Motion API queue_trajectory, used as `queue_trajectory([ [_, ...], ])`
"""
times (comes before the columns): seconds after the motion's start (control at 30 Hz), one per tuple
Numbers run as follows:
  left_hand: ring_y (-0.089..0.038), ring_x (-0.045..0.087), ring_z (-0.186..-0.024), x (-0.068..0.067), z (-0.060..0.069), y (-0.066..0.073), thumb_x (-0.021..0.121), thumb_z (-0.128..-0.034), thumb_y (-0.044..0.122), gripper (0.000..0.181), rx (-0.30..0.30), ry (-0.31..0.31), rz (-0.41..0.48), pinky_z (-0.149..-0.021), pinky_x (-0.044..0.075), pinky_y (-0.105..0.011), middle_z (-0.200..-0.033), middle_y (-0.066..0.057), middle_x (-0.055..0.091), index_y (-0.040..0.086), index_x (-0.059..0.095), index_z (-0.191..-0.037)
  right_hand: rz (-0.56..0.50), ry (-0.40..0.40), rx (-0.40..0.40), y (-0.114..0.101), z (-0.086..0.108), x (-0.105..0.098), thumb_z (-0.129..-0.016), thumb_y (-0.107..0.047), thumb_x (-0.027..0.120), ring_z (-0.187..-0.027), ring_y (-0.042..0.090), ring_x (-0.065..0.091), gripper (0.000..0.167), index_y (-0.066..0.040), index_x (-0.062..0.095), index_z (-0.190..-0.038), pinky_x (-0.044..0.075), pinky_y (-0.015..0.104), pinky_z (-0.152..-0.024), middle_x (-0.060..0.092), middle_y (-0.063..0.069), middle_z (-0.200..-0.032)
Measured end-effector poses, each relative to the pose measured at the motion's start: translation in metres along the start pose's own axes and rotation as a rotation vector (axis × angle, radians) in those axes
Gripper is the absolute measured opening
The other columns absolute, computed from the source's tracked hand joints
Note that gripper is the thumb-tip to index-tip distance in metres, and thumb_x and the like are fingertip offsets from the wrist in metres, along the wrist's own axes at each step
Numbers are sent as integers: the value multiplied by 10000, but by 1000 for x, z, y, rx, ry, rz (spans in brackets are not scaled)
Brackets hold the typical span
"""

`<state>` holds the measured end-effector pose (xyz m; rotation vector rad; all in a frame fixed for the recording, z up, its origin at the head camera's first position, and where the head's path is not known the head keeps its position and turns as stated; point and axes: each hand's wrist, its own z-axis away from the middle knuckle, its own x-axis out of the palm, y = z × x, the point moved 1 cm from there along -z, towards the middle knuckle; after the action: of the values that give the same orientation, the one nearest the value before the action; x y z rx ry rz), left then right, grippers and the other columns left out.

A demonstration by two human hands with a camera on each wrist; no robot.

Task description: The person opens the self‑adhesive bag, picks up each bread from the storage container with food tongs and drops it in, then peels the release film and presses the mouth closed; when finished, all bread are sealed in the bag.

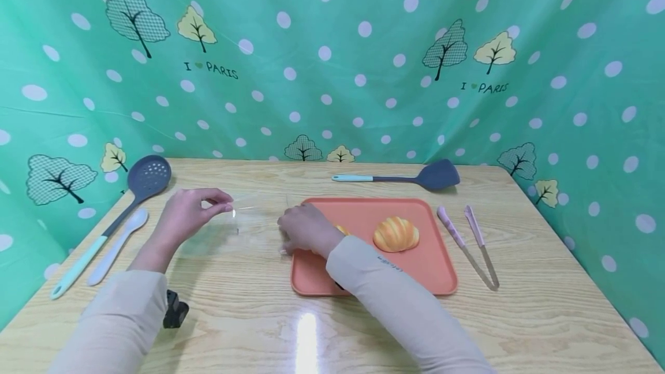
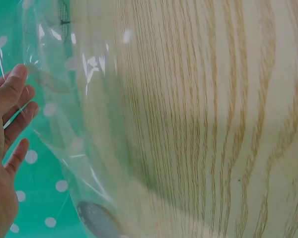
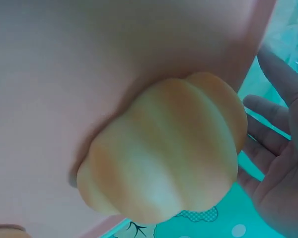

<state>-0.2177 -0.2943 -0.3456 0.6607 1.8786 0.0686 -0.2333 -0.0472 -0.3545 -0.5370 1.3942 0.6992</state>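
Observation:
A clear plastic bag (image 1: 254,227) spreads between my two hands above the table. My left hand (image 1: 194,212) pinches its left edge between thumb and fingers; the left wrist view shows the transparent film (image 2: 89,74) by that hand (image 2: 7,109). On the other side my right hand (image 1: 309,228), fingers bent, holds the bag's right edge over the tray's left rim. The pink tray (image 1: 374,206) bears a croissant-like bread (image 1: 396,234) on its right half. Another bread (image 3: 164,148) lies beneath my right wrist, mostly hidden by that hand in the head view.
A slotted skimmer (image 1: 149,176) and a pale spoon (image 1: 118,247) lie at the left. Behind the tray is a dark turner (image 1: 439,175). Tongs with purple handles (image 1: 475,247) rest to its right. A polka-dot curtain (image 1: 332,85) hangs at the table's back.

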Motion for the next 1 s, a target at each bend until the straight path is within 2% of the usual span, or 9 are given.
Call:
queue_trajectory([
  [0.07, -318, 729, -838, 0, 0, 1, 783, -911, 192, 151, -7, -10, 1, -704, 535, -496, -934, -89, 776, 65, 796, -993, -1, 36, -15, 3, 2, -4, -925, -379, 756, -888, 102, 616, 203, -185, 742, -986, 484, 309, -933, 697, -63, -970],
  [0.13, -324, 727, -848, 1, -1, 1, 782, -913, 191, 153, -12, -18, 2, -716, 535, -507, -944, -96, 775, 66, 795, -1001, -10, 61, -24, 6, 4, -7, -953, -341, 723, -947, 116, 644, 235, -180, 757, -1121, 485, 317, -946, 717, -47, -1045],
  [0.23, -330, 726, -863, 1, -2, 2, 779, -916, 186, 154, -18, -29, 4, -734, 534, -522, -962, -104, 774, 66, 795, -1011, -26, 94, -39, 10, 9, -14, -982, -328, 695, -987, 132, 665, 307, -165, 735, -1239, 500, 319, -937, 726, -23, -1104],
  [0.47, -319, 719, -850, 2, -3, 3, 774, -921, 185, 139, -13, -47, -1, -726, 527, -496, -939, -85, 774, 74, 796, -1002, -62, 169, -60, 23, 21, -31, -993, -313, 689, -1059, 170, 683, 342, -143, 715, -1288, 525, 349, -959, 719, 15, -1195],
  [0.77, -306, 720, -833, 4, -3, 0, 780, -917, 184, 122, -5, -48, -4, -706, 522, -475, -922, -70, 774, 87, 798, -989, -91, 290, -73, 43, 45, -48, -979, -263, 711, -1015, 220, 686, 292, -118, 736, -1231, 550, 358, -910, 718, 52, -1169],
  [1.0, -306, 719, -836, 4, -5, 0, 779, -918, 188, 128, -5, -52, -8, -693, 520, -458, -928, -73, 774, 88, 798, -995, -140, 379, -59, 63, 67, -52, -942, -219, 757, -1005, 239, 678, 287, -97, 744, -1201, 545, 362, -897, 711, 66, -1147],
])
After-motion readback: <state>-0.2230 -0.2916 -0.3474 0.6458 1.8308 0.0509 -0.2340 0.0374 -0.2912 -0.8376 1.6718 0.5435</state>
